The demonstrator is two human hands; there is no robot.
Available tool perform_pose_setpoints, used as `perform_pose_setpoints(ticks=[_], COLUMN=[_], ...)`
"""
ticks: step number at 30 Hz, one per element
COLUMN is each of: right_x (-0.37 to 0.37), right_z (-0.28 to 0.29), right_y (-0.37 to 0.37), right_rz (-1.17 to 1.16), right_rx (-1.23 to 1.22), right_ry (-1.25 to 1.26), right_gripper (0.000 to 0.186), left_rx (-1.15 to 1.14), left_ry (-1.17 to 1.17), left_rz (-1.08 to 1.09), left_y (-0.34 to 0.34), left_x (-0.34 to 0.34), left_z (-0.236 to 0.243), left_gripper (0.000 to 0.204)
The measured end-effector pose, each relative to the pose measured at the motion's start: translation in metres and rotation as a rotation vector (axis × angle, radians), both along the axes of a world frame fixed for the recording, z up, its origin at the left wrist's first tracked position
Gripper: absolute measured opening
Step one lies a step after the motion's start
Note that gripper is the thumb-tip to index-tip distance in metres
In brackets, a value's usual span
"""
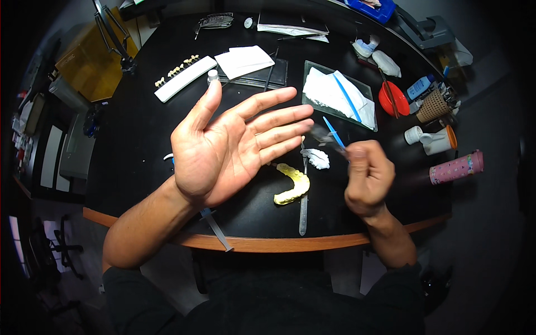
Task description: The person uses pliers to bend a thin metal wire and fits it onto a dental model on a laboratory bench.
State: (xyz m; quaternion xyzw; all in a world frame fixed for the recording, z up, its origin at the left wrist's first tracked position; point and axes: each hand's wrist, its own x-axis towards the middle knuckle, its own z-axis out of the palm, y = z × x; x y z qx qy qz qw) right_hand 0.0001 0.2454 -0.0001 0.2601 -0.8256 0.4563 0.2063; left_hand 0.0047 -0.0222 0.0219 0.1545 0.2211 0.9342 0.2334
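Observation:
My left hand (234, 139) is held palm up over the desk, its fingers stretched out and nothing in it. To its right my right hand (368, 176) is closed around a slim tool with a blue pointed end (333, 132); a grey part beside it is smeared by motion, so its exact kind is unclear. Between the hands lies a yellow horseshoe-shaped dental model (294, 187). A metal spatula (303, 215) lies along its right side, near a crumpled white tissue (318, 158). Partly hidden under my left forearm, a clear syringe (216, 229) sticks out past the desk's front edge.
Farther back are a tooth shade guide (187, 78), white paper sheets (245, 61) and a glass plate (368, 120) with tissue and a blue stick. On the right stand a red bowl (393, 99) with a brush, white tubs (413, 135) and a pink bottle (456, 167).

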Motion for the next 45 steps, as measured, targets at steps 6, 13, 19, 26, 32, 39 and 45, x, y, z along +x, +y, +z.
perform_pose_setpoints(ticks=[6, 13, 19, 26, 32, 39, 45], right_x=[-0.004, -0.002, 0.004, 0.01, 0.004, 0.003, -0.013], right_z=[0.01, 0.01, 0.005, 0.002, 0.004, 0.001, -0.004], right_y=[0.0, 0.005, 0.009, 0.004, 0.002, 0.0, 0.001], right_rz=[0.013, 0.011, 0.056, 0.051, 0.037, 0.021, -0.012], right_rx=[0.139, -0.057, -0.172, -0.245, -0.103, -0.071, -0.009], right_ry=[0.103, 0.171, 0.221, 0.17, 0.243, 0.126, 0.185], right_gripper=[0.023, 0.021, 0.02, 0.021, 0.022, 0.02, 0.018], left_rx=[-0.033, -0.046, -0.023, -0.043, -0.048, -0.034, -0.029], left_ry=[0.012, 0.017, 0.007, -0.003, 0.011, 0.002, -0.015], left_rz=[0.009, 0.015, 0.036, 0.04, 0.041, 0.059, 0.045], left_y=[0.001, 0.001, 0.001, 0.0, -0.002, -0.001, -0.002], left_x=[-0.001, 0.001, -0.001, -0.001, -0.001, -0.001, 0.0], left_z=[0.0, 0.003, 0.002, -0.001, 0.001, 0.0, 0.0], left_gripper=[0.092, 0.091, 0.09, 0.09, 0.091, 0.092, 0.091])
